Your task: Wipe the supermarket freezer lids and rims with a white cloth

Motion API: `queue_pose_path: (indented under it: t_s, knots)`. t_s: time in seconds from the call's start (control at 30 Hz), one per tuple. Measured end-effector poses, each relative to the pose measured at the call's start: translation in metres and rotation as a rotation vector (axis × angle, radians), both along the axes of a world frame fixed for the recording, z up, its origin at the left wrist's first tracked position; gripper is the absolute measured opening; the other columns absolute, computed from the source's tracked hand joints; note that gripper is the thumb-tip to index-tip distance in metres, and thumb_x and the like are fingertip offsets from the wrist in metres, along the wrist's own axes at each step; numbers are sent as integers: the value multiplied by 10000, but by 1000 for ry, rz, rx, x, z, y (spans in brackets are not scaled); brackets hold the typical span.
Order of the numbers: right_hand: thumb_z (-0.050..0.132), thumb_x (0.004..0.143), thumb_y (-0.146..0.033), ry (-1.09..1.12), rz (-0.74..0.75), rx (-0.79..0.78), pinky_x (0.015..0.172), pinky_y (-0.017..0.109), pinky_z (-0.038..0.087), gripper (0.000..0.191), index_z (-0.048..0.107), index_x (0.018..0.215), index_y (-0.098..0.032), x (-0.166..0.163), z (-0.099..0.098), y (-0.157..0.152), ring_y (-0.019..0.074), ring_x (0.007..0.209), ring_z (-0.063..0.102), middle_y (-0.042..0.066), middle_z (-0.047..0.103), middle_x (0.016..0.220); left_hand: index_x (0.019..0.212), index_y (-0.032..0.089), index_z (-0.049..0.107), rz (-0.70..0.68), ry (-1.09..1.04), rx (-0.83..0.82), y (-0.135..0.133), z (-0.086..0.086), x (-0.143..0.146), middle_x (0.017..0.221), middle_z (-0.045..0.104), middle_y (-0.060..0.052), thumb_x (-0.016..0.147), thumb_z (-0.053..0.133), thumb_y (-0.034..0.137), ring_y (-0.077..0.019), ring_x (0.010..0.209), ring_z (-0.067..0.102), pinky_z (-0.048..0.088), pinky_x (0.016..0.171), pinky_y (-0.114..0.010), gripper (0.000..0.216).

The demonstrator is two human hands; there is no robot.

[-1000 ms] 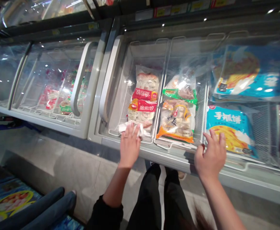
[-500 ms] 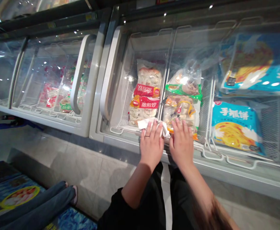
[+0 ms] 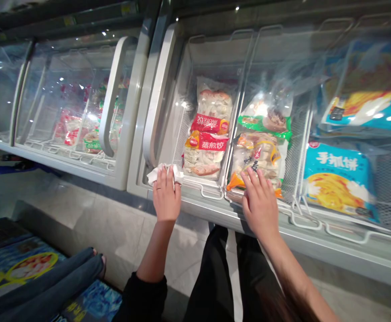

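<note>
Pressing 1 white cloth [image 3: 153,176], left grip [image 3: 167,194] unclenched, right grip [image 3: 261,203] unclenched, 2 handles [image 3: 158,91]

The fingers of the left hand [image 3: 166,199] lie extended over a crumpled white cloth [image 3: 153,176] at the freezer rim [image 3: 208,211]; their undersides are hidden. Just beyond them rises a pale curved handle [image 3: 157,103]. The fingers of the right hand [image 3: 262,208] are spread over the near part of an orange-trimmed bag [image 3: 260,150]; whether they touch it cannot be told. Between both hands' fingers, farther in, lie red-labelled packs [image 3: 210,150]. A blue packet [image 3: 339,179] sits right of the right fingers, apart from them.
</note>
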State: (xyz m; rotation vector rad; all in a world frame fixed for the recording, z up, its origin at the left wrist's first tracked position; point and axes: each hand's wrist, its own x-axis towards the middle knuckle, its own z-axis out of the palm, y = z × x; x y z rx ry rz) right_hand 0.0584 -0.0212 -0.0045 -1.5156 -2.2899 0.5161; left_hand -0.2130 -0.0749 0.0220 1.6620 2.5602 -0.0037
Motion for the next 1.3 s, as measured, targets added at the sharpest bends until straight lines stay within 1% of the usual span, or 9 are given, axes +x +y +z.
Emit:
queue_pose_path:
  t_s: [0.1,0.2,0.4,0.53,0.7,0.83,0.93,1.1,1.3]
  knots:
    - [472,980,-96,4,-4,-1,1273,624,325,761,286,1693,-286,0,-1,0,320,1617,312,110,452,1689,1655,132,365,71,-15,47,16,-2,4,1732,343,-159,1086,368,224,-298,1621,307,304,1313,-508,576]
    - [457,972,-84,49,-17,-15,1276,631,327,764,302,1687,-305,0,-1,0,312,1613,325,100,467,1680,1676,153,314,74,-42,86,37,-4,30,1736,335,-151,1069,402,220,-306,1627,289,318,1297,-552,617]
    - [391,947,-47,254,-124,34,1262,591,404,742,388,1646,-299,6,-3,-1,251,1573,414,97,494,1660,1668,244,361,-395,-156,6,40,5,121,1761,285,-32,1047,457,246,-222,1640,262,372,1281,-466,628]
    - [397,958,-62,329,-179,109,1199,568,499,598,595,1485,-263,10,-1,-9,253,1476,549,113,640,1520,1648,325,402,-617,-207,-44,16,3,136,1745,318,22,1054,480,301,-199,1627,295,392,1256,-422,600]
    - [416,949,-45,404,-172,178,1101,526,593,461,738,1225,-227,8,5,-18,253,1302,695,101,796,1224,1635,287,434,-358,-89,-28,16,-4,71,1730,355,-65,1047,483,267,-256,1609,343,351,1276,-471,591]
    - [430,939,-40,445,-157,195,1003,499,642,412,761,1104,-221,7,6,-19,251,1151,761,93,818,1086,1637,183,397,-137,-16,66,42,-7,9,1743,328,-122,1071,433,272,-268,1625,303,312,1297,-512,574]
    - [432,931,-41,482,-188,167,972,498,643,409,771,1062,-230,7,5,-19,252,1103,769,84,816,1039,1642,185,369,-43,-30,115,63,-9,-11,1751,321,-100,1062,465,278,-254,1633,278,279,1311,-514,595]
    - [449,922,-24,552,-200,159,976,481,624,397,761,1061,-227,7,5,-18,247,1074,754,82,802,1026,1645,122,367,27,-82,137,88,-9,10,1745,325,-142,1041,480,221,-295,1637,258,240,1324,-550,622]
    - [428,953,-48,547,-366,209,989,480,584,399,723,1146,-235,8,7,-17,242,1093,712,91,765,1102,1669,168,344,-291,-114,78,80,-5,104,1754,311,-102,1061,450,228,-281,1644,242,244,1326,-533,620]
